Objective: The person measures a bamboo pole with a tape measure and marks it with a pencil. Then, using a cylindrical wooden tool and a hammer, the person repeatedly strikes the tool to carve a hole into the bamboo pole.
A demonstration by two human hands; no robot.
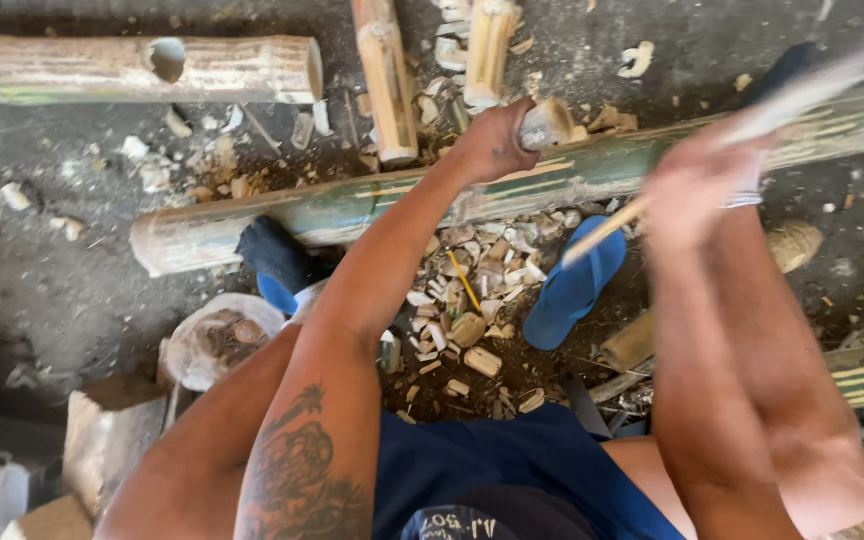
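Bamboo pole (572,180), long and green with pale streaks, lies across the dark ground from lower left to upper right, its near end cut open beside a dark foot-shaped object (274,252). On its upper side the left hand (497,140) is closed in a fist around a short pale wooden piece (549,122), fingers wrapped tight, the piece standing against the pole. The right hand (697,185) is raised in front of the pole and blurred; it appears to grip a long thin pale handle (802,95) that runs up toward the right edge, but how the fingers sit cannot be told through the blur. Just below the pole a heap of pale wood chips (472,300) covers the ground, with a blue sandal (574,285) lying at its right side. Farther back a second thick bamboo section (102,68) with a round hole in its wall lies across the upper left, and two shorter split pieces (390,80) point away from the pole. A round shallow bowl (217,340) sits at lower left near the person's knee, and blue shorts (492,465) fill the bottom centre.
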